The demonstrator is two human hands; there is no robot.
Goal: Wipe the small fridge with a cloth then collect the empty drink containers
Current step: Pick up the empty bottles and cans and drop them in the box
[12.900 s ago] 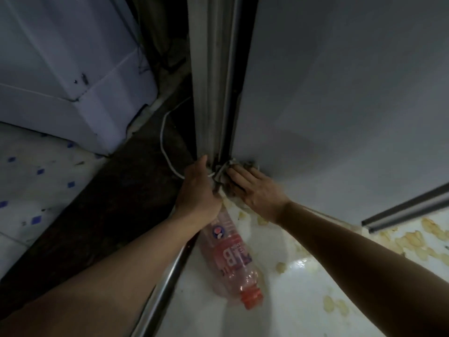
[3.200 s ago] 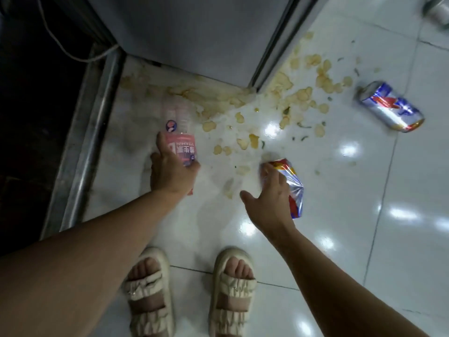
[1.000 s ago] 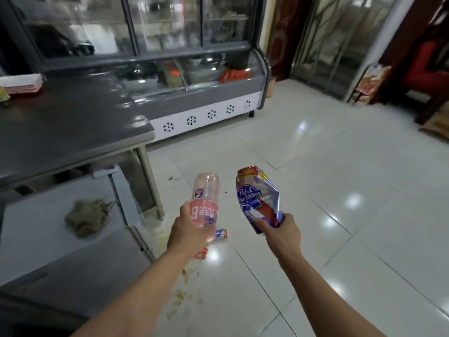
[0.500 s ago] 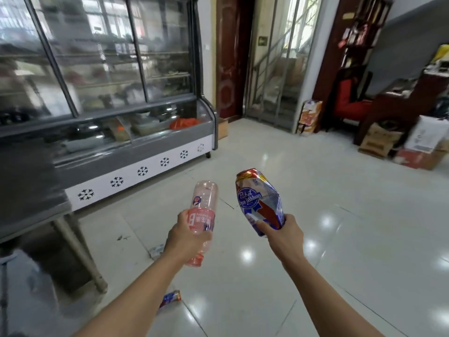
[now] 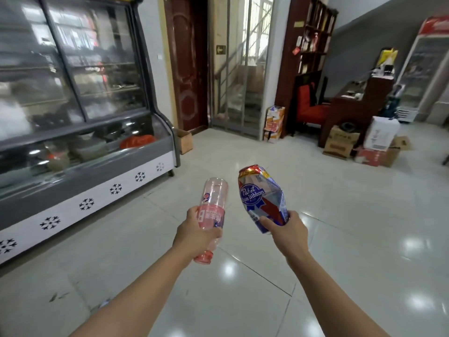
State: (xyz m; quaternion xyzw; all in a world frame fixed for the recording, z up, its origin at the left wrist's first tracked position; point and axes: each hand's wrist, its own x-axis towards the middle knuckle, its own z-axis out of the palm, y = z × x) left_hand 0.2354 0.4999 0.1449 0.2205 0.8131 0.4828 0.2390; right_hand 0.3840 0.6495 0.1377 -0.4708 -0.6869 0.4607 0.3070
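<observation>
My left hand [image 5: 194, 233] grips a clear pink plastic bottle [image 5: 213, 200] around its labelled middle, base up and red cap pointing down. My right hand [image 5: 288, 231] grips the lower end of a crushed blue, white and red beer can [image 5: 261, 195], held upright. Both containers are raised in front of me at chest height, a short gap between them. The small fridge and the cloth are out of view.
A glass display chiller [image 5: 80, 122] runs along the left. Ahead stand a dark red door [image 5: 187, 64] and a glass door [image 5: 239, 64]. Cardboard boxes [image 5: 359, 144], a red chair [image 5: 311, 105] and a wooden desk [image 5: 354, 100] crowd the right back. Glossy tiled floor [image 5: 340, 239] spreads ahead.
I picked the bottle and can off the floor, stood up and turned right. The steel table and the can on the floor have left view; both hands still hold the containers.
</observation>
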